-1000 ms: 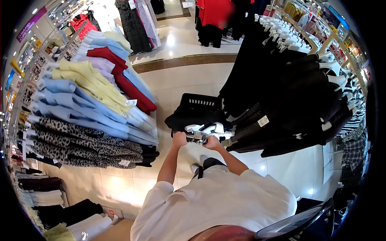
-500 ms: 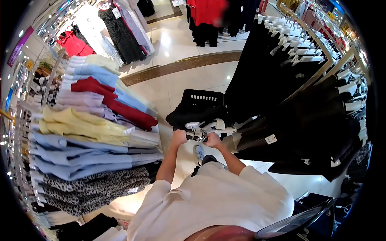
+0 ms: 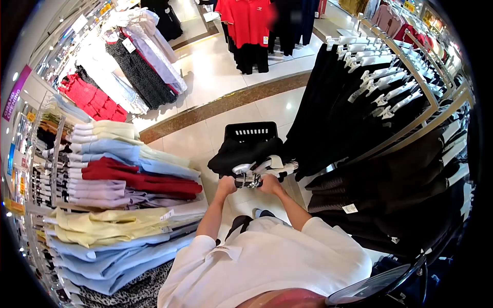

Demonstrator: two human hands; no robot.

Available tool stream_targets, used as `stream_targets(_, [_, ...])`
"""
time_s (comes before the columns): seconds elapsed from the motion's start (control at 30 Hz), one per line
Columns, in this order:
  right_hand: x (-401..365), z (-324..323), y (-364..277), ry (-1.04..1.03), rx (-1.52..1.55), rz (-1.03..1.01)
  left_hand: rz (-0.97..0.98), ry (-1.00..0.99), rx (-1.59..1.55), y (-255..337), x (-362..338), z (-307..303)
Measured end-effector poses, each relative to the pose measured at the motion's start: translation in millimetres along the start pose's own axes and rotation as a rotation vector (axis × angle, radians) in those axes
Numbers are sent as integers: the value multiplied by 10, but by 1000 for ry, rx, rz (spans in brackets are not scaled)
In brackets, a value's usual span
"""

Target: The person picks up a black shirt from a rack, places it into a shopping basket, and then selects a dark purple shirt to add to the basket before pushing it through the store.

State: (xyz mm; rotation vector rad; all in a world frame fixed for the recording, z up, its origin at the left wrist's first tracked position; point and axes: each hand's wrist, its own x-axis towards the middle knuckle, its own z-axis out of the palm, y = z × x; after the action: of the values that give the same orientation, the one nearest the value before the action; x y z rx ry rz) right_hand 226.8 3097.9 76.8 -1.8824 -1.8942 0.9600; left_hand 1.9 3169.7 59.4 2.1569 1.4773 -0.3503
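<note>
My left hand [image 3: 226, 184] and my right hand [image 3: 269, 181] both grip the handle [image 3: 249, 180] of a black cart basket [image 3: 251, 134] in front of me. Black garments [image 3: 239, 153] fill the basket, and several white hangers [image 3: 267, 165] lie on top near the handle. My arms reach out from a white short-sleeved shirt [image 3: 267, 262]. One shoe [image 3: 261, 212] shows on the floor just below the handle.
Hanging shirts in red, blue, yellow and lilac [image 3: 128, 179] crowd the rack on my left. A rack of black clothes on white hangers [image 3: 380, 102] stands close on the right. Cream tiled aisle [image 3: 246, 110] with a brown strip [image 3: 221, 105] runs ahead; red polo shirts [image 3: 245, 23] hang beyond.
I have moved forward along the aisle with the basket. The left rack has slid back past me; the leopard-print shirts are now nearly out of view. Both hands stay on the handle.
</note>
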Motion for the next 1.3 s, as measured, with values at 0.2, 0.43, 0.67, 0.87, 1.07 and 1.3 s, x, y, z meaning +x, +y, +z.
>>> stream_targets(0.2, [583, -80, -5, -28, 33, 48, 73, 4, 4, -250, 593, -212])
stream_targets(0.43, [1295, 36, -26, 122, 9, 110, 210, 76, 36, -563, 1289, -632])
stream_targets(0.67, [1937, -57, -283, 111, 42, 297, 299, 74, 59, -762, 1906, -1253])
stream_targets(0.87, [2436, -97, -390, 185, 59, 346, 331, 9, 147, -932, 2547, -1522])
stream_targets(1.07, [2887, -131, -413, 226, 100, 408, 373, -20, 206, -1068, 3204, -1645])
stream_targets(1.3, [3375, -188, -422, 341, 87, 451, 504, -11, 301, -1041, 3767, -2031])
